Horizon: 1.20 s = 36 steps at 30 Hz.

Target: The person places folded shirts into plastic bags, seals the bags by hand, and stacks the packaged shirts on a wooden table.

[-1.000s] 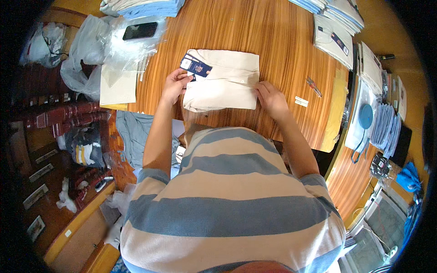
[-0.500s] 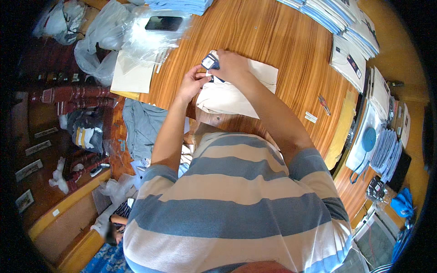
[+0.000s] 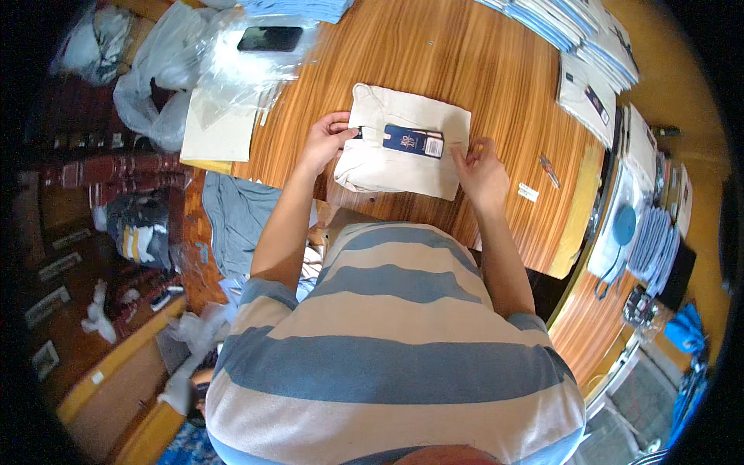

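A folded cream garment (image 3: pixel 372 169) lies flat on the wooden table in front of me. On top of it rests a dark blue hang tag (image 3: pixel 413 142) with a white barcode sticker. My left hand (image 3: pixel 324 145) pinches the garment's left edge, its thumb beside a small black label. At the opposite edge is my right hand (image 3: pixel 484 177), its thumb over the cloth and its fingers partly curled and apart, with the tag out of its grasp.
Stacked folded garments (image 3: pixel 585 101) line the right side. A small snipping tool (image 3: pixel 549 171) and a white label strip (image 3: pixel 528 192) lie right of my hand. At the upper left are a phone (image 3: pixel 270 39) on clear plastic bags and a cream sheet (image 3: pixel 217 128).
My right hand has let go of the hang tag and moved right to the garment's far side. The tag now lies flat on the cloth. My left hand stays at the left edge.
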Motion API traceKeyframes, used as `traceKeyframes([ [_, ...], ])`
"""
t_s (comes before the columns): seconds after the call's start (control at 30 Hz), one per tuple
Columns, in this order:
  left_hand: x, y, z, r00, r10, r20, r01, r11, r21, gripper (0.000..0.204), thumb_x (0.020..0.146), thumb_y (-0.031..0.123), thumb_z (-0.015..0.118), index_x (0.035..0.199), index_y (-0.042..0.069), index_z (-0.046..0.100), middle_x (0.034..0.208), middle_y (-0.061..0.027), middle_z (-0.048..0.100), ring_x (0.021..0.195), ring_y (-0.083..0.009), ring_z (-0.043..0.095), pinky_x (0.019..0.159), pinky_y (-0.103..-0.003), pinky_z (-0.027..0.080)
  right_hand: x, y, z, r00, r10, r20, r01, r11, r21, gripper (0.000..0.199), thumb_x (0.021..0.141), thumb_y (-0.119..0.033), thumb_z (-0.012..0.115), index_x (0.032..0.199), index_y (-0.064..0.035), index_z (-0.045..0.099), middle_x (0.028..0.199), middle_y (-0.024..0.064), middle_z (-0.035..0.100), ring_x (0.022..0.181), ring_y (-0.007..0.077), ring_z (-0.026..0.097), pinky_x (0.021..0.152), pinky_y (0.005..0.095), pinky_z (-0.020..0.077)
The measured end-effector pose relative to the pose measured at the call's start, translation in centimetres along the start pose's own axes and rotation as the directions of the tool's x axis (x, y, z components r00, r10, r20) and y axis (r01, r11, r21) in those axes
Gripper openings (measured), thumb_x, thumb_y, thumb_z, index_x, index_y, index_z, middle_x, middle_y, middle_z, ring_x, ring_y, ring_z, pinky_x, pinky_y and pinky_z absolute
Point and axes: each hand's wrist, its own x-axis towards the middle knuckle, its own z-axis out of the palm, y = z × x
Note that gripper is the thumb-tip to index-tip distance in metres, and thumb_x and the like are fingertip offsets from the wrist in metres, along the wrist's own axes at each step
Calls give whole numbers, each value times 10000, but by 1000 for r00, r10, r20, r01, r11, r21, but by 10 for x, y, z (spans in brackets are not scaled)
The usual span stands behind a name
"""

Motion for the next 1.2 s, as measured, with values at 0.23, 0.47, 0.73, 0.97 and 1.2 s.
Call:
traceKeyframes([
  [0.23,-8,-16,10,997,48,-54,-43,996,78,282,921,39,747,1185,23,651,1039,-76,744,852,-131,714,630,-279,588,-29,82,48,973,146,180,-187,953,239,498,894,-512,751,944,-17,729,848,201,748,853,370,756,754,481,582],
  [0.47,-120,-23,0,932,-308,191,269,941,207,231,998,195,712,1105,-7,683,950,-120,741,811,-184,738,619,-297,604,-3,56,17,933,164,-321,-46,938,345,487,931,-448,756,1130,-11,677,876,207,750,786,365,754,703,475,580],
  [0.73,-67,6,-26,929,-55,366,-112,901,420,225,1002,197,711,1084,-13,717,930,-83,746,794,-108,692,684,-261,563,-99,63,53,982,122,144,-170,904,392,432,940,-394,769,1010,31,742,823,171,753,731,255,732,646,367,558],
  [0.97,-63,5,-24,838,-248,486,-29,869,494,169,1003,184,711,993,17,687,794,-12,686,673,-81,629,600,-243,505,-106,72,70,962,153,226,-266,711,651,283,984,-216,734,1047,58,711,874,116,751,745,123,668,650,304,534],
  [1.2,-70,-5,-15,847,-117,519,-56,951,305,139,1015,154,684,998,18,660,814,-21,680,726,-78,619,640,-245,493,-128,46,67,960,231,157,-270,626,732,302,1031,-217,656,1104,75,678,914,117,748,786,130,668,689,294,547],
])
